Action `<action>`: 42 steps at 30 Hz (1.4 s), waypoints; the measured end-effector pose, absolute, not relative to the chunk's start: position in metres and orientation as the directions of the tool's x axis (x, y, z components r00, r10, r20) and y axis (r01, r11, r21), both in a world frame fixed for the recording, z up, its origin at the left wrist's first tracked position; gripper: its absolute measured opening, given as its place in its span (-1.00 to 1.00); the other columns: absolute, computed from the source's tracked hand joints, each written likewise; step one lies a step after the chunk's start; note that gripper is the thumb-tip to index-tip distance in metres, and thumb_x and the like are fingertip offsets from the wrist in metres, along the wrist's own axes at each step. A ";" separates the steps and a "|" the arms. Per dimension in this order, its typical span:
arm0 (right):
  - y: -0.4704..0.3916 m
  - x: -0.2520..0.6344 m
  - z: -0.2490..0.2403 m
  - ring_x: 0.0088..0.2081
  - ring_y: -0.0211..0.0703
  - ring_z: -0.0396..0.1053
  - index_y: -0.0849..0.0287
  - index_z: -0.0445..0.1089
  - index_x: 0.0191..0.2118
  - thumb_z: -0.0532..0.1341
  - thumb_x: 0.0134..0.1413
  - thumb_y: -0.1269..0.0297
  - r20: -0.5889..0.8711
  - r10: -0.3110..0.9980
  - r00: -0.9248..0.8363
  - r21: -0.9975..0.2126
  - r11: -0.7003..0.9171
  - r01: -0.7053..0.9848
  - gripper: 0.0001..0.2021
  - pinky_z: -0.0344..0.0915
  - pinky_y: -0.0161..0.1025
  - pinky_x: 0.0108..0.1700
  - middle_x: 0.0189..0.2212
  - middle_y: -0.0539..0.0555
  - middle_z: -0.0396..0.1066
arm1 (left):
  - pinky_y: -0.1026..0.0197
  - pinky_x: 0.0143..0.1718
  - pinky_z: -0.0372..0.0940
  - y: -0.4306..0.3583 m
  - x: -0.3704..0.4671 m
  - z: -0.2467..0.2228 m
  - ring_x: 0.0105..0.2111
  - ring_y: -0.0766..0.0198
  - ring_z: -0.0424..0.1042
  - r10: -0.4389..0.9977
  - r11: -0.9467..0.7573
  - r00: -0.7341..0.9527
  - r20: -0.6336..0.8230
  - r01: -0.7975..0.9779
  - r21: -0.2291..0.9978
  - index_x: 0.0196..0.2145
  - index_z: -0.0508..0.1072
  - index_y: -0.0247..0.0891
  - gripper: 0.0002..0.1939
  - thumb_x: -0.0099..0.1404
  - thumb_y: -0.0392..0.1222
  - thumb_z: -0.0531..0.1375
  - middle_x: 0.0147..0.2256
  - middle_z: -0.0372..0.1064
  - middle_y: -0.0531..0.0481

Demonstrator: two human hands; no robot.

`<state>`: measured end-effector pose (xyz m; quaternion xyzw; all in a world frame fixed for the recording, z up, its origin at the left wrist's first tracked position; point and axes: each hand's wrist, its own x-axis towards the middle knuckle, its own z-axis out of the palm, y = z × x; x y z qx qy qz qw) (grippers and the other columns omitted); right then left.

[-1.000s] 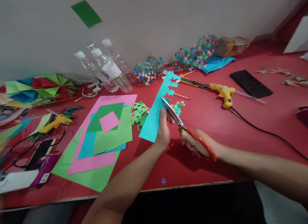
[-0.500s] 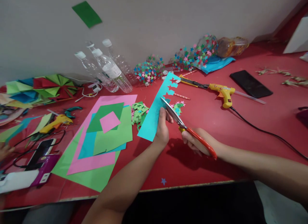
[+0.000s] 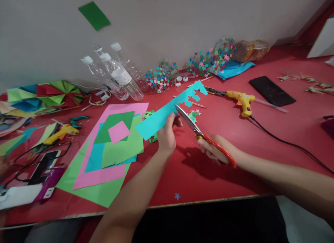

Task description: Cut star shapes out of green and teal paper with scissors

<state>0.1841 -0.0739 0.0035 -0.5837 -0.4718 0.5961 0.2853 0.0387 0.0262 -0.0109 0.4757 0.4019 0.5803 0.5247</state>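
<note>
Pinched in my left hand (image 3: 168, 133) is a strip of turquoise paper (image 3: 159, 119) with star-shaped notches along its right edge. My right hand (image 3: 216, 149) grips red-handled scissors (image 3: 219, 149), whose blade tips meet the strip's edge just above my left thumb. Behind the blades lies a small pile of cut paper stars (image 3: 194, 115). Green paper scraps (image 3: 153, 138) are partly covered by the strip and my left hand. A single blue star (image 3: 177, 196) rests by the table's front edge.
Coloured paper sheets (image 3: 99, 180) are stacked on the left. A yellow glue gun (image 3: 244, 101), its cord trailing right, lies near a black phone (image 3: 271, 91). Plastic bottles (image 3: 121, 76) and star-covered clear bottles (image 3: 161, 76) line the wall. Another glue gun (image 3: 61, 133) sits at left.
The turquoise strip has turned clockwise, its lower end swinging left and its upper end right. My left hand has shifted slightly left and up; the scissors have barely moved.
</note>
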 end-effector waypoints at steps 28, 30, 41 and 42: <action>-0.066 0.204 0.011 -0.72 -0.36 0.15 0.20 0.27 -0.47 0.05 0.11 -0.26 -0.360 0.901 -0.240 -0.889 -0.254 0.381 -0.46 0.12 -0.38 -0.63 -0.74 -0.10 0.16 | 0.35 -0.55 0.19 0.062 0.015 -0.009 -0.62 0.45 0.27 0.947 -0.290 0.085 0.308 -0.180 0.940 -0.52 0.38 -0.26 -0.82 0.15 -0.15 0.25 -0.62 0.31 0.13; -0.066 0.205 0.010 -0.72 -0.35 0.16 0.19 0.27 -0.47 0.04 0.12 -0.26 -0.360 0.900 -0.247 -0.886 -0.245 0.394 -0.46 0.12 -0.37 -0.62 -0.74 -0.10 0.17 | 0.34 -0.55 0.19 0.066 0.012 -0.009 -0.63 0.45 0.26 0.941 -0.297 0.118 0.318 -0.167 0.940 -0.55 0.37 -0.26 -0.81 0.15 -0.15 0.24 -0.63 0.30 0.13; -0.059 0.210 0.011 -0.77 -0.39 0.11 0.18 0.21 -0.50 0.08 0.04 -0.31 -0.439 0.864 -0.246 -0.864 -0.331 0.380 -0.44 0.12 -0.38 -0.67 -0.78 -0.14 0.11 | 0.33 -0.57 0.16 0.075 0.005 -0.011 -0.65 0.43 0.25 0.939 -0.217 0.236 0.249 -0.155 0.964 -0.57 0.37 -0.27 -0.82 0.10 -0.17 0.24 -0.66 0.29 0.13; -0.059 0.211 0.012 -0.77 -0.39 0.11 0.18 0.21 -0.50 0.09 0.02 -0.32 -0.441 0.862 -0.250 -0.867 -0.338 0.366 -0.44 0.11 -0.39 -0.69 -0.76 -0.13 0.12 | 0.33 -0.57 0.16 0.075 0.005 -0.010 -0.65 0.43 0.24 0.940 -0.210 0.239 0.243 -0.154 0.966 -0.57 0.37 -0.27 -0.83 0.09 -0.17 0.24 -0.67 0.29 0.13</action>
